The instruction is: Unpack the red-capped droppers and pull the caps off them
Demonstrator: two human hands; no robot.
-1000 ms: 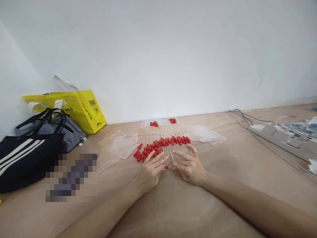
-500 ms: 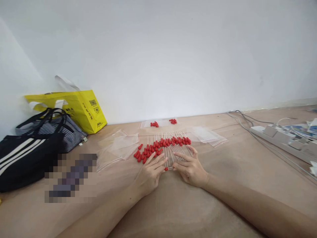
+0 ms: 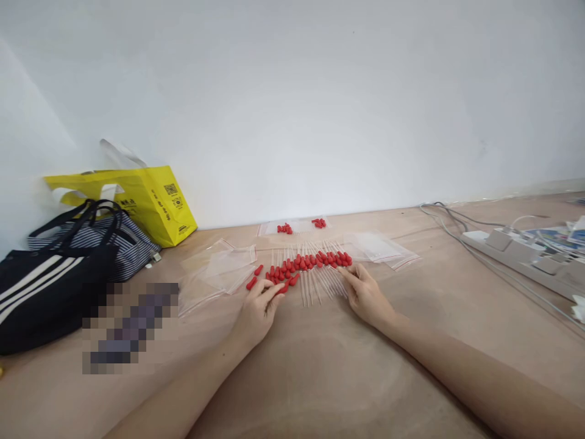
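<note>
My left hand (image 3: 256,310) is closed in a pinch on a red rubber dropper bulb (image 3: 284,288), at the near left side of the pile. More loose red bulbs (image 3: 275,272) lie just beyond its fingers. My right hand (image 3: 365,294) pinches at the right end of the fanned-out glass dropper tubes (image 3: 311,289), apparently on one thin tube, most of which its fingers hide. A row of droppers with red bulbs (image 3: 311,261) fitted lies across the tubes, between and beyond both hands.
Clear zip bags (image 3: 228,268) lie left of the pile, with more bags (image 3: 379,249) to the right. Another bag (image 3: 299,228) with red bulbs is by the wall. A yellow bag (image 3: 159,201) and a black bag (image 3: 59,292) stand left; a power strip (image 3: 525,256) with cables lies right.
My hands have moved apart from the tubes' near ends. The left went left to a red bulb and pinched it; the right went up to the right end of the tubes and closed.
</note>
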